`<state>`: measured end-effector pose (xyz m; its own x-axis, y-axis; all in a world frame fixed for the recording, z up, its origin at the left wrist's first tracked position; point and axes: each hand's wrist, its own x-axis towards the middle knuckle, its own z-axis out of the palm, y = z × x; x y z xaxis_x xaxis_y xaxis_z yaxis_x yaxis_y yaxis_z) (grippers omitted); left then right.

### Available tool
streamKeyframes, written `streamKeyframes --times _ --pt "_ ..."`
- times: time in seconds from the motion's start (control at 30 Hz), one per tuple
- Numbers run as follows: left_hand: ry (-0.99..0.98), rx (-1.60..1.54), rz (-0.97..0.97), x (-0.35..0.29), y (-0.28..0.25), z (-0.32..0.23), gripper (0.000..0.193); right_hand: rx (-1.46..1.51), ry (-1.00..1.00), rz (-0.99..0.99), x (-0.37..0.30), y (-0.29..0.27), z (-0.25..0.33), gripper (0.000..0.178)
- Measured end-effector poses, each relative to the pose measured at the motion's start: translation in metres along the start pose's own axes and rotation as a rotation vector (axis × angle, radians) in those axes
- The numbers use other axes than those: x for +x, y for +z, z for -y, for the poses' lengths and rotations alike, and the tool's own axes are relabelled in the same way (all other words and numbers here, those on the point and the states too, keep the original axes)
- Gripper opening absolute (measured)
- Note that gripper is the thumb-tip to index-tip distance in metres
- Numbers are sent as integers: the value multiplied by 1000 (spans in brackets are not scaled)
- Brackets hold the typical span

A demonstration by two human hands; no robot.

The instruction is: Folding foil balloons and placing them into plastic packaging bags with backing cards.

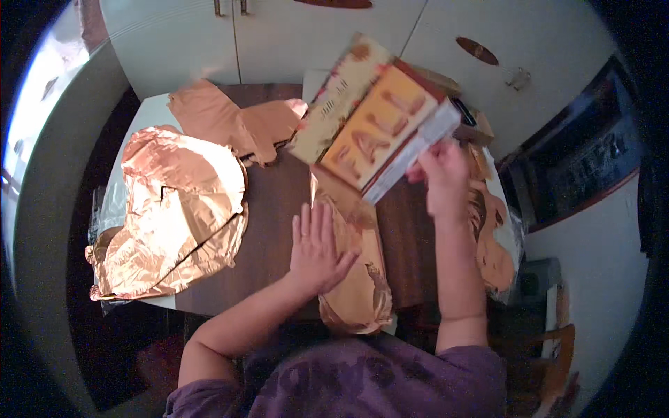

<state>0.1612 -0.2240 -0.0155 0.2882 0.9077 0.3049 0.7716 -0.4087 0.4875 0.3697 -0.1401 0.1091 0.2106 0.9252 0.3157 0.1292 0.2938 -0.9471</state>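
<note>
My right hand [442, 174] grips a flat printed package [383, 125] by its white edge, tilted above the far middle of the table. It has a cream panel with flower-like prints beside an orange panel with large letters; motion blurs it slightly. My left hand [317, 254] lies with fingers stretched on a long flat rose-gold foil balloon [352, 296] that reaches to the table's front edge. At left, a large, crinkled, shiny foil balloon [174, 202] is slightly puffed. Behind it rests another flat foil balloon [230, 118].
The dark wooden table [268, 209] has pale ends. On its right side lies one more foil piece [495, 244], with clear plastic [517, 237] beside it. A black object [475, 124] sits at the back right. White cabinets [300, 42] stand behind, and a wooden chair [566, 348] at lower right.
</note>
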Motion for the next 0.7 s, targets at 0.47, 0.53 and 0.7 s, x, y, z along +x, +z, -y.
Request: streamKeyframes --times 0.47,0.53,0.7 --pt "291 70 107 -13 -48 37 72 -764 -143 637 -152 -79 -28 63" --pt "329 48 171 -6 -42 52 68 -886 -112 832 -157 -67 -13 114" --pt "368 28 233 9 -47 62 54 -1108 -408 937 -178 -54 -29 110"
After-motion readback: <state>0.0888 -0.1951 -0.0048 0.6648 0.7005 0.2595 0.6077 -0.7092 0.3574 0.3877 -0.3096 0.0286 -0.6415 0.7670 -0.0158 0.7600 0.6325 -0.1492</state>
